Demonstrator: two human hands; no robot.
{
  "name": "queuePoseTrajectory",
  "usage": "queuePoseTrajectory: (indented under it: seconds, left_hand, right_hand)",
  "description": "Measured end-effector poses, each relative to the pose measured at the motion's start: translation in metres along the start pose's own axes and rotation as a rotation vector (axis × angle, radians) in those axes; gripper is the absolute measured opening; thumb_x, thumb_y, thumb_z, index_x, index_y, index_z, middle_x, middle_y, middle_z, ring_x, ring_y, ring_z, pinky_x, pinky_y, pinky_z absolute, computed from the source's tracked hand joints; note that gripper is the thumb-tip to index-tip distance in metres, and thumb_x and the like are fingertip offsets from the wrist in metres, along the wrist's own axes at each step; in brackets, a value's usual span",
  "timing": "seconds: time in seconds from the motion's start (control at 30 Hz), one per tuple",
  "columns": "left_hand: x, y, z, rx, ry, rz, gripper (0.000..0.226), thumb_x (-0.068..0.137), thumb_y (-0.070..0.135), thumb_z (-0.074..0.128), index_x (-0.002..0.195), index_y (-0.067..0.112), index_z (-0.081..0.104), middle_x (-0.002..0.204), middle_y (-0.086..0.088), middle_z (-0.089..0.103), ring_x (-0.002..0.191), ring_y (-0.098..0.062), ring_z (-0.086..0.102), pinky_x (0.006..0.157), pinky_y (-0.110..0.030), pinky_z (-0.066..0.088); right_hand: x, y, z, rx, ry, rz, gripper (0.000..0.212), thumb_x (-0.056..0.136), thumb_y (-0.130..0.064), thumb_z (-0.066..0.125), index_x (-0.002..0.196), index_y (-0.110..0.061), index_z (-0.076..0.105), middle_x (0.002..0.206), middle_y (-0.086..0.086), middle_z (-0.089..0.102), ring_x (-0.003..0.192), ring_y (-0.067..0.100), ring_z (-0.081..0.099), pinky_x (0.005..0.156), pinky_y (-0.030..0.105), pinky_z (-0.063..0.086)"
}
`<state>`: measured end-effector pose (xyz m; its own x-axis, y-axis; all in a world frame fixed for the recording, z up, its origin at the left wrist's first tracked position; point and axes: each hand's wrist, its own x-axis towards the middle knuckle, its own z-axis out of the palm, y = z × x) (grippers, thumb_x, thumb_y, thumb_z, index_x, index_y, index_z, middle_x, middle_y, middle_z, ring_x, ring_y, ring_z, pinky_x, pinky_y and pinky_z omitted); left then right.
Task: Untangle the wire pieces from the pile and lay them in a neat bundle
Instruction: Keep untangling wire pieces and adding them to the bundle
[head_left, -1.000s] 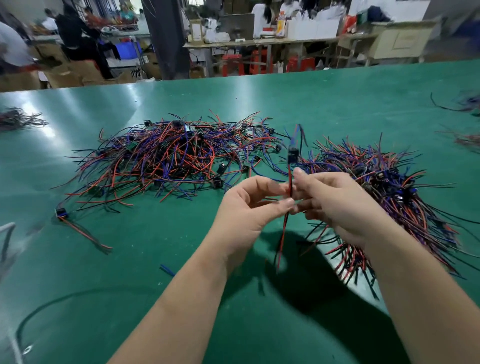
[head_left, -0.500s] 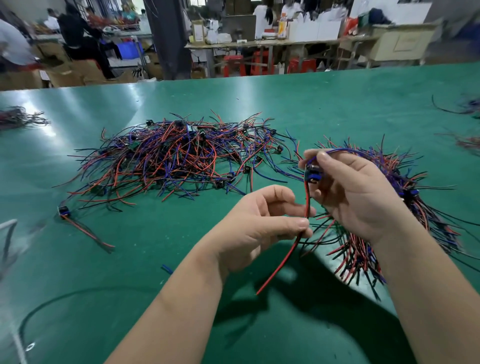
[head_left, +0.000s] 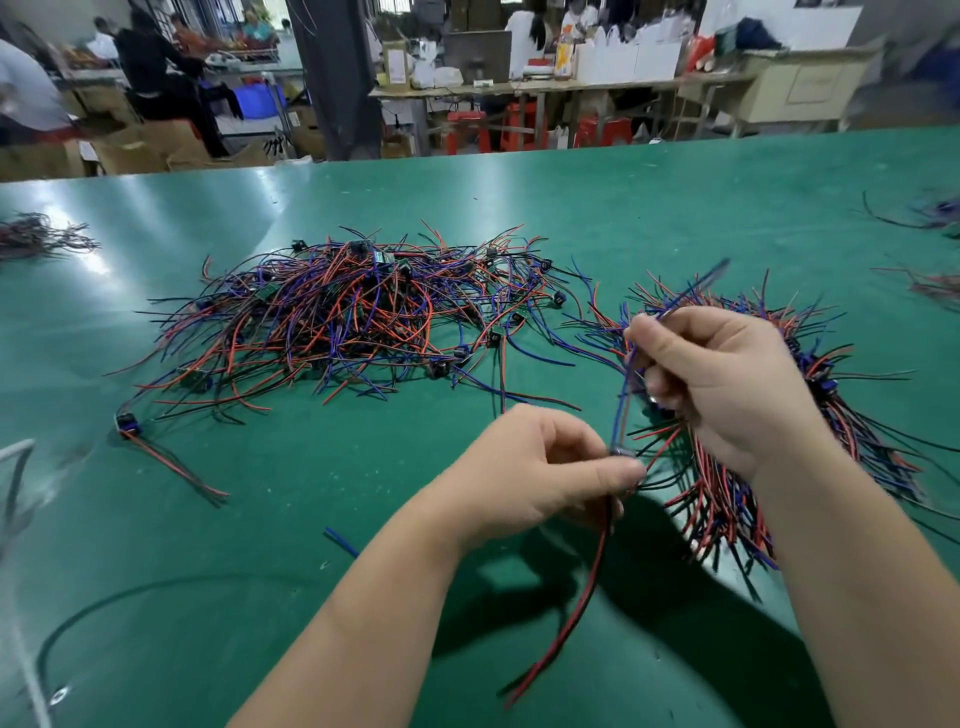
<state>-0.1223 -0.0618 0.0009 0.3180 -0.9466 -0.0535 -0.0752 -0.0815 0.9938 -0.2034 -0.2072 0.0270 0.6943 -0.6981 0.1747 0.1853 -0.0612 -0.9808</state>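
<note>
A tangled pile of red, blue and black wire pieces with small black connectors lies in the middle of the green table. To its right, a sorted bundle lies partly under my right hand. My left hand pinches one wire piece at its small connector, and its red and black leads hang down toward me. My right hand pinches the blue lead of the same piece higher up, with the blue end sticking out past my fingers to the upper right.
A single wire piece with a black connector lies apart at the left. A short blue scrap lies near my left forearm. More wire heaps sit at the far left and far right edges. Behind the table are workbenches and people.
My right hand has drawn the blue lead up and to the right, stretching it away from the connector. My left hand slid a little lower, and the red and black leads swung down toward me.
</note>
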Motion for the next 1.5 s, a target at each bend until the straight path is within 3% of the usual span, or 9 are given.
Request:
queuePoseTrajectory:
  seconds: [0.37, 0.5, 0.63, 0.73, 0.9, 1.13, 1.23, 1.37, 1.5]
  left_hand:
    - [-0.016, 0.009, -0.008, 0.100, -0.447, -0.165, 0.016, 0.073, 0.014, 0.075, 0.062, 0.020, 0.064, 0.061, 0.001, 0.064, 0.049, -0.005, 0.059, 0.056, -0.016, 0.049]
    - [-0.014, 0.013, 0.003, -0.314, -0.323, 0.026, 0.012, 0.064, 0.017, 0.080, 0.067, 0.023, 0.070, 0.064, 0.003, 0.070, 0.050, -0.006, 0.062, 0.054, -0.018, 0.052]
    - [-0.010, 0.016, -0.003, -0.758, -0.216, 0.158, 0.020, 0.063, 0.036, 0.080, 0.080, 0.027, 0.074, 0.078, -0.001, 0.074, 0.059, -0.004, 0.067, 0.057, -0.020, 0.057]
    - [-0.006, 0.017, -0.008, -0.989, -0.018, 0.136, 0.046, 0.054, 0.033, 0.084, 0.093, 0.016, 0.067, 0.078, 0.001, 0.075, 0.060, -0.005, 0.069, 0.053, -0.019, 0.055]
    - [0.001, 0.013, -0.002, -0.789, 0.322, 0.113, 0.030, 0.049, 0.035, 0.080, 0.065, 0.024, 0.058, 0.063, 0.012, 0.057, 0.046, 0.001, 0.049, 0.043, -0.013, 0.039]
    - [0.004, 0.001, 0.006, -0.313, 0.081, 0.274, 0.036, 0.069, -0.004, 0.064, 0.089, 0.026, 0.060, 0.079, 0.009, 0.068, 0.060, -0.004, 0.056, 0.054, -0.017, 0.046]
    - [0.003, 0.001, 0.004, -0.241, 0.017, 0.210, 0.042, 0.078, -0.014, 0.053, 0.101, 0.021, 0.060, 0.089, 0.007, 0.072, 0.071, -0.007, 0.064, 0.058, -0.018, 0.051]
    - [0.005, 0.004, 0.007, -0.370, 0.177, 0.093, 0.019, 0.074, 0.034, 0.068, 0.080, 0.016, 0.070, 0.073, 0.000, 0.071, 0.060, -0.009, 0.065, 0.054, -0.022, 0.054]
    - [0.008, -0.004, 0.011, -0.294, 0.266, 0.082, 0.014, 0.076, 0.015, 0.074, 0.068, 0.010, 0.064, 0.057, -0.001, 0.064, 0.049, -0.008, 0.059, 0.052, -0.021, 0.052]
  right_hand:
    - [0.004, -0.004, -0.003, 0.176, 0.157, 0.130, 0.055, 0.095, -0.033, 0.054, 0.044, -0.013, 0.058, 0.038, 0.002, 0.046, 0.027, 0.009, 0.032, 0.036, 0.011, 0.020]
    - [0.010, -0.001, -0.008, 0.288, 0.105, 0.278, 0.059, 0.100, -0.048, 0.034, 0.063, -0.011, 0.062, 0.044, 0.004, 0.051, 0.030, 0.009, 0.037, 0.034, 0.011, 0.024]
    - [0.001, 0.007, -0.002, 0.000, -0.198, 0.222, 0.016, 0.075, -0.028, 0.070, 0.081, -0.013, 0.066, 0.060, 0.007, 0.059, 0.041, 0.011, 0.048, 0.040, 0.016, 0.035]
    - [-0.005, 0.009, 0.005, -0.034, -0.410, 0.149, 0.041, 0.053, -0.026, 0.080, 0.090, -0.014, 0.070, 0.066, 0.010, 0.059, 0.049, 0.014, 0.051, 0.045, 0.020, 0.037]
    - [-0.010, 0.009, 0.017, 0.201, -0.347, 0.068, 0.014, 0.059, -0.016, 0.072, 0.072, -0.017, 0.075, 0.062, 0.004, 0.064, 0.048, 0.010, 0.054, 0.046, 0.016, 0.040]
    - [-0.008, 0.000, 0.017, 0.391, -0.216, 0.166, 0.020, 0.074, -0.024, 0.059, 0.062, -0.014, 0.072, 0.056, -0.001, 0.059, 0.046, 0.008, 0.054, 0.045, 0.019, 0.049]
    - [-0.006, -0.004, 0.010, 0.317, -0.189, 0.176, 0.020, 0.073, -0.025, 0.060, 0.060, -0.013, 0.069, 0.055, 0.000, 0.056, 0.042, 0.008, 0.054, 0.041, 0.018, 0.044]
    - [-0.005, 0.003, 0.008, 0.074, -0.211, 0.099, 0.016, 0.068, -0.025, 0.067, 0.060, -0.012, 0.071, 0.052, 0.002, 0.053, 0.044, 0.010, 0.042, 0.043, 0.017, 0.032]
    - [-0.007, 0.009, 0.014, -0.083, -0.173, -0.002, 0.019, 0.073, -0.018, 0.073, 0.068, 0.000, 0.068, 0.056, 0.012, 0.050, 0.045, 0.011, 0.039, 0.043, 0.018, 0.032]
